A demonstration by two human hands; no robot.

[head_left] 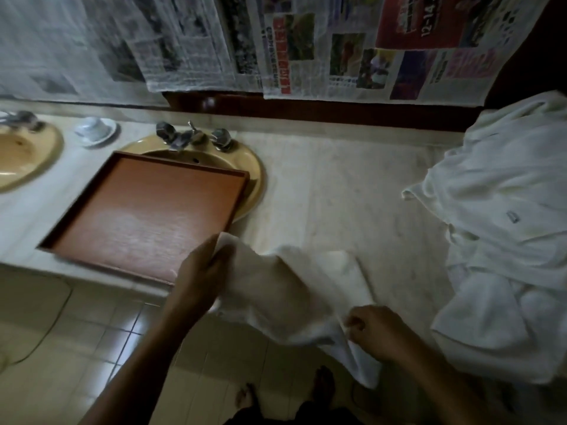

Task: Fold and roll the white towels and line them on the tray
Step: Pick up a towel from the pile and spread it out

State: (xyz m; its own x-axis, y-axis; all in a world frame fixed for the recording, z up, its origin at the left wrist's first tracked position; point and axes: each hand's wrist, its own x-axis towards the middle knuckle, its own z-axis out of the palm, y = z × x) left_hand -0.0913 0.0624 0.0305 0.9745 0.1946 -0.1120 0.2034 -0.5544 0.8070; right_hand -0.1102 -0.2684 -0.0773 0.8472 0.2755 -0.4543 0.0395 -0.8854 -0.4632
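My left hand [199,271] and right hand [377,332] each pinch one white towel [294,289] over the pale counter [337,194], near-right of the tray [147,216]; far-wall newspaper [306,56] reads "12-14".

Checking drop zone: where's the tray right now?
Head view, left of centre: the brown tray sits on the counter, its far side overlapping the yellow sink, its near corner beside the left hand gripping the white towel.

Dim, soft and motion-blurred throughout, with glare on the floor tiles [130,325] and wide-angle bending at the edges.
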